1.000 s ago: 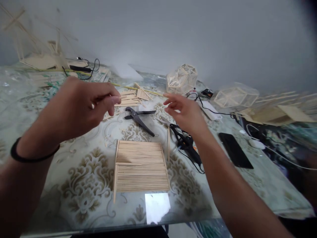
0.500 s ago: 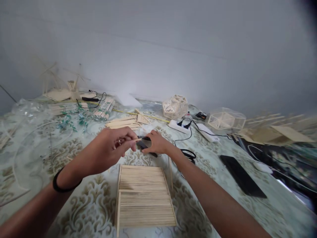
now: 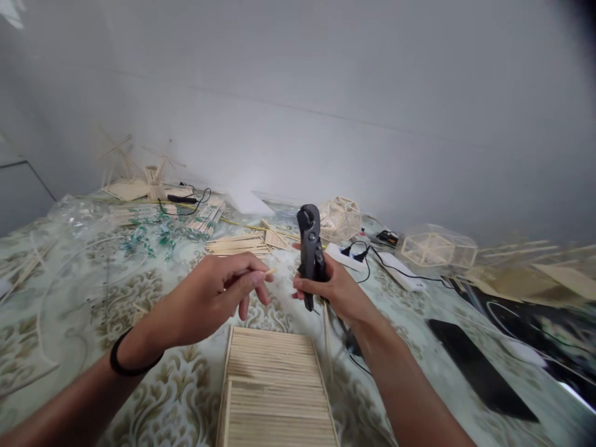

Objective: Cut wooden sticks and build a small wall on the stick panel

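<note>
Head view. Left grip (image 3: 221, 299): finger and thumb together on a thin pale wooden stick (image 3: 271, 271), tip bare beyond them. Right grip (image 3: 339, 289): clamped round dark-grey metal pliers (image 3: 310, 248), handles enclosed, seemingly so the head sits free. Below both: flat slatted pale-wood panel (image 3: 279, 388).

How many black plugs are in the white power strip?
2: the left black plug, and the right black plug beside it, both in the white power strip beyond the right hand, which may hide more.
</note>
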A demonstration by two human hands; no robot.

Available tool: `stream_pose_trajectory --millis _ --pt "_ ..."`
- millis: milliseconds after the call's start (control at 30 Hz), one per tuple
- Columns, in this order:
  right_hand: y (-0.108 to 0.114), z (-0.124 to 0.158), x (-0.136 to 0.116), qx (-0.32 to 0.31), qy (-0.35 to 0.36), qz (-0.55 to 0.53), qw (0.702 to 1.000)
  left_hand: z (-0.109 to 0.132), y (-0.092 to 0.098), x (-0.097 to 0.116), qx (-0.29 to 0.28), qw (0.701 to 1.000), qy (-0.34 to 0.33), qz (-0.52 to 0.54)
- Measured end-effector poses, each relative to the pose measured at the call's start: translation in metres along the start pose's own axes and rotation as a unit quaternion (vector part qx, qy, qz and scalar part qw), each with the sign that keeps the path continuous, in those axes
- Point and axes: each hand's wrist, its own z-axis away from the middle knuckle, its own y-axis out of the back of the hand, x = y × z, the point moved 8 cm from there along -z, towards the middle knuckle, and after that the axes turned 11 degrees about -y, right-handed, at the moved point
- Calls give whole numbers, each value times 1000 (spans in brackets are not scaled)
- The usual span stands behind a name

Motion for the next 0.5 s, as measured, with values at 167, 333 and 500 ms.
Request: stream_pose_trajectory --millis 167,333,500 --pt "-16 16 -26 5 122 98 988 3 3 7 52 997 -25 47" --pt "-26 35 -48 105 293 269 911 3 5 16 49 997 -63 -5" --pt "-28 52 -52 211 399 326 831 2 -6 25 -10 992 -119 -30"
